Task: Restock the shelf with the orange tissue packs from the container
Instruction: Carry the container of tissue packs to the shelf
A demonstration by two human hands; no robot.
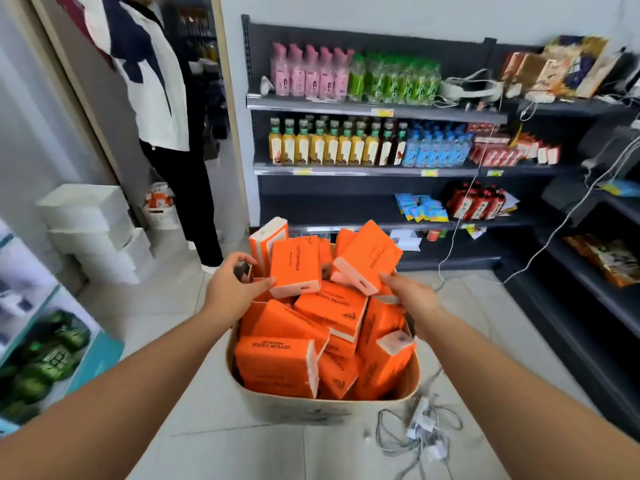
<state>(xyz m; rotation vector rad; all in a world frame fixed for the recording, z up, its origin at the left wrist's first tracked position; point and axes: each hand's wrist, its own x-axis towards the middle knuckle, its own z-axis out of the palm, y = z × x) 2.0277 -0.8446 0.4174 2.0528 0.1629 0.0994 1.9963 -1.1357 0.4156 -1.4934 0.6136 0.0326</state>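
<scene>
In the head view, a tan container (pixel 325 408) is seen on the tiled floor (pixel 194 403), heaped with orange tissue packs (pixel 277 367) printed "COTTON TISSUE". One pack (pixel 295 265) is gripped at its lower left corner by the left hand (pixel 231 285), thumb in front and fingers (pixel 242 259) curled behind it. A second, tilted pack (pixel 367 257) is pinched at its lower edge by the right hand (pixel 412 296), whose fingers (pixel 389 281) are closed on the white end. Both packs are held just above the heap. Beyond the container, a dark shelf unit (pixel 346 188) is stocked with pink bottles (pixel 310 76), green packs (pixel 394 79) and yellow bottles (pixel 332 145) (its third shelf is bare on the left). White cables (pixel 419 431) lie beside the container. A standing person (pixel 166 109) is visible at the left.
</scene>
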